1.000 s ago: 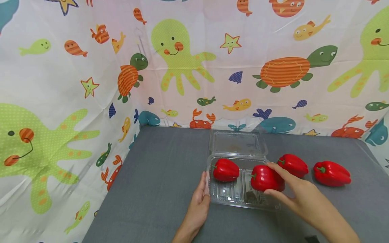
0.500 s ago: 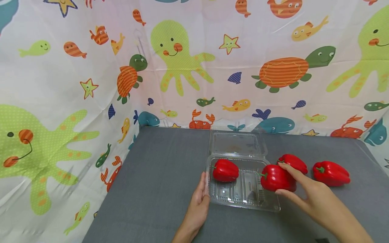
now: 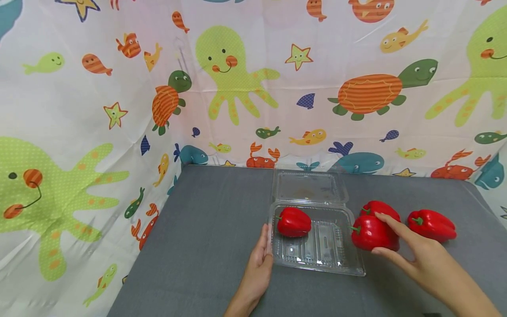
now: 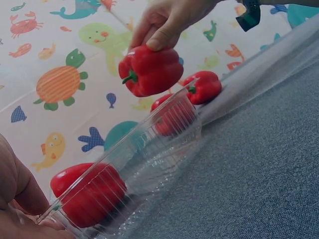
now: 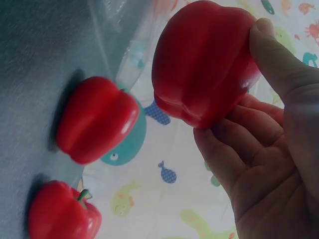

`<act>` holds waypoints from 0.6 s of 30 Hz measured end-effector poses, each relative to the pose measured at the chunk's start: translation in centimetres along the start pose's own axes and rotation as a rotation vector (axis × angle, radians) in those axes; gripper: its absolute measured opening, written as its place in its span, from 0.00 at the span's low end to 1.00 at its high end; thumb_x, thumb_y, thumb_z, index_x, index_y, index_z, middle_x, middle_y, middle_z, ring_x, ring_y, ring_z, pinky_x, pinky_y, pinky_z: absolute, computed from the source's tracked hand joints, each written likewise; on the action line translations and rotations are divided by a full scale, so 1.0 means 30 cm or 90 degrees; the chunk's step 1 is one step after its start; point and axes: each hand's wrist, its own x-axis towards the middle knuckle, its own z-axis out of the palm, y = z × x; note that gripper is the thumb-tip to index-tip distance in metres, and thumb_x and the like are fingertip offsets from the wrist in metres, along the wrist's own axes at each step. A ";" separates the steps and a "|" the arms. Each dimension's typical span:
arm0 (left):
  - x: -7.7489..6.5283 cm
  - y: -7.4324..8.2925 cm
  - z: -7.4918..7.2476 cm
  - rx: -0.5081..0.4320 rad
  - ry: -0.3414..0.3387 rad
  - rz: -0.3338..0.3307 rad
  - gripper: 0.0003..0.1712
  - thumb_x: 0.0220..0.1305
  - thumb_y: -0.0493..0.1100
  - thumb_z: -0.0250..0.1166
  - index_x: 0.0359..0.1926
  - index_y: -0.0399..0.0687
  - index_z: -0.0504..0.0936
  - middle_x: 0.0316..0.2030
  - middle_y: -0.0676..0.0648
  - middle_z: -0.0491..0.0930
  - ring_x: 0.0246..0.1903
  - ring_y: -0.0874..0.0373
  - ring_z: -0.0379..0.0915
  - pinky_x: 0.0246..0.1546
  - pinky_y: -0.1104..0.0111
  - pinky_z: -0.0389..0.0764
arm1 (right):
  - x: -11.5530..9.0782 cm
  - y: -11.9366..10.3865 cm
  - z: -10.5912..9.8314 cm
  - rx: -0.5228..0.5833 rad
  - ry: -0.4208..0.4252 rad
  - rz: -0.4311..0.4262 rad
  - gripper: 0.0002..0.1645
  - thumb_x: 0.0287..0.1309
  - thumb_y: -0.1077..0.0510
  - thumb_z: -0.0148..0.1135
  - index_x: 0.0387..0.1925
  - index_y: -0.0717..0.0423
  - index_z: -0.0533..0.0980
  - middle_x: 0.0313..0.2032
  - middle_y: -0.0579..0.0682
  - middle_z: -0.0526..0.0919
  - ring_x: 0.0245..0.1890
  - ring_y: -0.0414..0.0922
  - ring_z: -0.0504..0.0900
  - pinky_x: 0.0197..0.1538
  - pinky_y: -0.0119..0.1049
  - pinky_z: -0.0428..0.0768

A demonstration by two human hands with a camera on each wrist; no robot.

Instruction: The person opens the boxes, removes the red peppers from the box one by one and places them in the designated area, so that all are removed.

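A red bell pepper (image 3: 372, 233) is in my right hand (image 3: 424, 259), pinched between thumb and fingers. It is raised off the table in the left wrist view, just right of a clear plastic clamshell container (image 3: 325, 266). My left hand (image 3: 255, 268) rests against the container's left side, its fingers stretched along the outer wall. One red bell pepper (image 3: 294, 222) lies inside, at the left of the tray. Another pepper (image 3: 383, 208) sits on the table behind the held one, partly hidden by it. A further pepper (image 3: 431, 225) lies to the right.
The container's hinged lid (image 3: 310, 187) lies folded back toward the wall. A grey cloth covers the table (image 3: 206, 246). Behind and to the left hangs a white curtain (image 3: 253, 110) printed with sea animals.
My right hand has moved right with the held pepper, from above the container's tray to beyond its right edge. The left hand and the container have stayed in place.
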 end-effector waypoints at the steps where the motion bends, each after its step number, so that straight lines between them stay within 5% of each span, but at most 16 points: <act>1: 0.000 0.000 0.000 -0.002 -0.001 0.001 0.42 0.77 0.24 0.37 0.85 0.42 0.37 0.85 0.51 0.39 0.83 0.56 0.30 0.74 0.82 0.47 | -0.001 0.007 0.000 0.000 -0.003 0.002 0.64 0.39 0.47 0.90 0.76 0.57 0.67 0.49 0.67 0.87 0.40 0.64 0.88 0.30 0.54 0.89; 18: 0.001 -0.007 -0.001 -0.014 -0.007 0.012 0.42 0.76 0.23 0.37 0.85 0.41 0.36 0.85 0.51 0.39 0.83 0.56 0.30 0.75 0.81 0.47 | -0.028 0.080 0.005 -0.020 -0.015 0.018 0.63 0.39 0.49 0.90 0.76 0.59 0.68 0.46 0.68 0.87 0.39 0.66 0.87 0.30 0.58 0.89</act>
